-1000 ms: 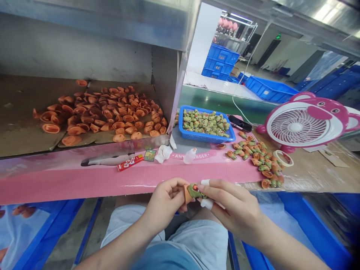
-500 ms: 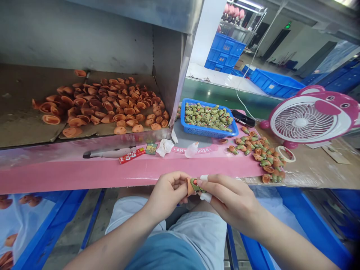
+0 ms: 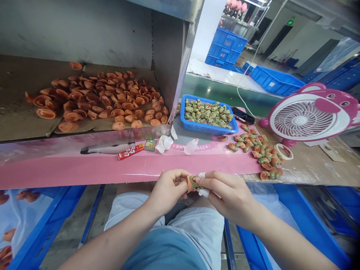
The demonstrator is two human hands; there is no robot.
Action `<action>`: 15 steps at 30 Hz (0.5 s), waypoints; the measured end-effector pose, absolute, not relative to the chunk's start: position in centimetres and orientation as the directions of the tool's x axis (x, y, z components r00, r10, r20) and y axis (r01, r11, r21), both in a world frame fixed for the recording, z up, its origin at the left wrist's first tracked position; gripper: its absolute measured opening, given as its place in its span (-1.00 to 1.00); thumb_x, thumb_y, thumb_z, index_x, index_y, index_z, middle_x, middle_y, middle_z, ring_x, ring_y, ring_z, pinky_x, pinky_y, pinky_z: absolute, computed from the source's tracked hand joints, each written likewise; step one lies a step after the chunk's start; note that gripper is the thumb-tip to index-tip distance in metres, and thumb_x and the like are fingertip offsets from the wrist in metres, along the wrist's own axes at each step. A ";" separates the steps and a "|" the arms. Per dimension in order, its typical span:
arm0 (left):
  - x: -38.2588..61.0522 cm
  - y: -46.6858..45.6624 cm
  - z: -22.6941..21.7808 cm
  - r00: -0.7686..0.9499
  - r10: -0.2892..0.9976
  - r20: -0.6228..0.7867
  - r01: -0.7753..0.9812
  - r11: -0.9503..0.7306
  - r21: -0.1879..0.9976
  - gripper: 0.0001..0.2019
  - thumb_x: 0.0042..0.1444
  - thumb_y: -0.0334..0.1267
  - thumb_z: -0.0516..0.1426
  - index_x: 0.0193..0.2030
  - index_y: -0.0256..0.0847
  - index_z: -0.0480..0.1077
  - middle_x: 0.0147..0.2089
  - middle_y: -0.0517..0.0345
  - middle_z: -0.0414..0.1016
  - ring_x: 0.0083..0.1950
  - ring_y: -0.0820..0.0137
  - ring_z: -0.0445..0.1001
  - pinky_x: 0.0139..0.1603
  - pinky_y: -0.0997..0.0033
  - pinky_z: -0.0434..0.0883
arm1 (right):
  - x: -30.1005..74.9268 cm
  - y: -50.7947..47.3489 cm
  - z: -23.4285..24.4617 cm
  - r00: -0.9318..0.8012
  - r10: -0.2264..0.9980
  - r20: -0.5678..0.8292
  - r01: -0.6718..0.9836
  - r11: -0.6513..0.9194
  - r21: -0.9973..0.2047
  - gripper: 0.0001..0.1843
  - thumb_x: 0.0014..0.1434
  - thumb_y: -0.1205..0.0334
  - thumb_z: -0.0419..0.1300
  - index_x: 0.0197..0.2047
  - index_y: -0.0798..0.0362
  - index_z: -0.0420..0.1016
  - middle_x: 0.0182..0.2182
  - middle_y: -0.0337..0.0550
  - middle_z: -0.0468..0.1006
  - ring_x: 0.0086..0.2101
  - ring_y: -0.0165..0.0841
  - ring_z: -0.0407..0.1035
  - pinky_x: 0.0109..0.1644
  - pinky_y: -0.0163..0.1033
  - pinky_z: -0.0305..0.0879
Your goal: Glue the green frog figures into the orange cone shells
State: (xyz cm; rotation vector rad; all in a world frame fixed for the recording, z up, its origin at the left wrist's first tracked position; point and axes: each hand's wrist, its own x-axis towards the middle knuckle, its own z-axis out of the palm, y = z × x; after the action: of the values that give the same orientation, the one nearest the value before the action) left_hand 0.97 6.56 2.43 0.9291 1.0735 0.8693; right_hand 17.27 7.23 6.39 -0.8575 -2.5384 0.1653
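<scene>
In front of my lap, both hands meet on one small figure. My left hand [image 3: 171, 191] pinches its orange shell-like piece [image 3: 189, 183]. The fingers of my right hand [image 3: 225, 191], with white wraps on some fingertips, press on the green figure part [image 3: 194, 181] fitted against that orange piece; a red spot shows on the green. My fingers partly cover both parts. Beyond them, a blue basket [image 3: 209, 129] holds many green figure parts [image 3: 208, 112]. Joined orange-and-green pieces [image 3: 253, 144] lie in a group at the right.
Orange shells [image 3: 104, 95] fill part of a box-like shelf [image 3: 168, 48] at the left. Along the pink mat [image 3: 98, 170] lie a red packet [image 3: 131, 152], crumpled tissue [image 3: 164, 144] and a small clear bottle [image 3: 191, 146]. A pink fan [image 3: 309, 116] and tape roll [image 3: 284, 152] sit right.
The view has shifted slightly. Both hands keep their hold on the orange and green parts, with hardly any visible movement of the fingers.
</scene>
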 end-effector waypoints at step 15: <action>1.3 6.5 0.9 0.293 0.903 -0.315 -0.146 0.368 0.918 -0.93 -0.14 -0.41 0.05 -0.46 -0.29 0.34 -0.60 0.30 0.30 -0.64 0.61 0.24 -0.60 0.60 0.21 | 17.8 6.8 4.9 -0.690 0.631 0.356 0.577 0.775 -0.257 -0.71 0.08 0.50 -0.07 -0.17 0.12 0.34 -0.33 -0.08 0.46 -0.34 -0.39 0.38 -0.32 -0.34 0.33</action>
State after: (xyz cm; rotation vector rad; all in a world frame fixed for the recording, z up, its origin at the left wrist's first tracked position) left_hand 1.34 6.51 0.95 0.9263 1.0221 0.8511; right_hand 17.79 6.77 4.85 -0.9125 -2.5412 0.1728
